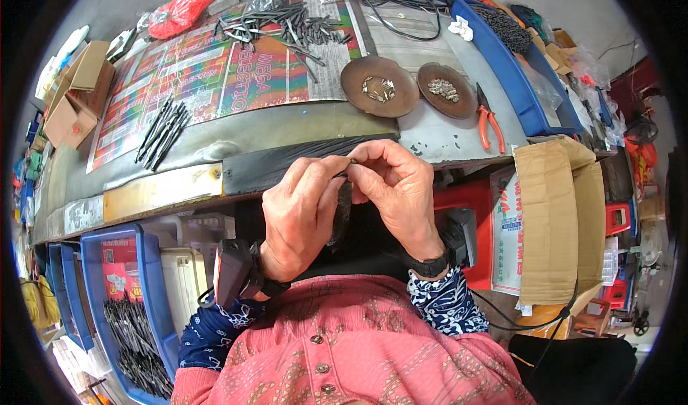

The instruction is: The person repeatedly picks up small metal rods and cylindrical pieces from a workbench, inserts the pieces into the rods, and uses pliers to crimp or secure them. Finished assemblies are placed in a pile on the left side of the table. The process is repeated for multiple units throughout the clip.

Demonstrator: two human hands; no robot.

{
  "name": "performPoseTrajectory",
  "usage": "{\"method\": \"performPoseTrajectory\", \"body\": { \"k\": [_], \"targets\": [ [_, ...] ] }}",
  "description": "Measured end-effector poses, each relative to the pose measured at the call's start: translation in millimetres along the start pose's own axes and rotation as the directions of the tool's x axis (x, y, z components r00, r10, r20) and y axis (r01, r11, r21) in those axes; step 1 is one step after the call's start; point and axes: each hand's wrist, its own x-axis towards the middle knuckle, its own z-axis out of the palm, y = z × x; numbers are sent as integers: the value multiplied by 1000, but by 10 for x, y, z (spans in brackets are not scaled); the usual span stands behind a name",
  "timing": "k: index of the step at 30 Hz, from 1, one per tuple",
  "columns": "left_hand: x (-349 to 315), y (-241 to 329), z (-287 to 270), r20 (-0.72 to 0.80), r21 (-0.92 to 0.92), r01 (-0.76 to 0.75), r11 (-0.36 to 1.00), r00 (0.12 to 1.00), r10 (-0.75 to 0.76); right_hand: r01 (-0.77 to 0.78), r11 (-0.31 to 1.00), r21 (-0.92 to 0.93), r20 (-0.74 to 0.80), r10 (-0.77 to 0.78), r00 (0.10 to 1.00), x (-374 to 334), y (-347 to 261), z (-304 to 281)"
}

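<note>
At far left, an open cardboard box (75,93) on the edge of a worktable (301,122). Below, near the person's left side, a blue bin (155,283) heaped with thin black strips (136,340). On the tabletop, a loose bundle of similar black pieces (163,134), lying roughly side by side on a colourful printed sheet (204,83). Farther back, a red plastic bag (181,15); to its right, a scattered pile of dark strips (287,29).

At centre, in front of the table's near edge, the left hand (301,204), thumb and forefinger pinching a small dark piece (351,163) — too small to identify. Meeting there, the right hand (395,183), thumb and forefinger closed on that same spot. Between the palms, a dark shape, partly hidden.

Beyond the right hand, two round brown dishes, the left one (352,75) and the right one (449,111), each holding small metal bits. Just beside, red-handled pliers (489,122) — then a long blue tray (502,60). At lower right, a tall open carton (548,226).
</note>
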Motion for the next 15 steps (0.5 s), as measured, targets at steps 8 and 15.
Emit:
{"method": "performPoseTrajectory", "body": {
  "k": [8,15],
  "targets": [
    [62,-39,48,58,-122,150,981,988,-144,213,735,-644,-78,-340,937,175,-153,-540],
    [86,-129,41,72,-96,145,985,988,-139,83,49,-995,45,-532,845,591,-39,-1214]
  ]
}}
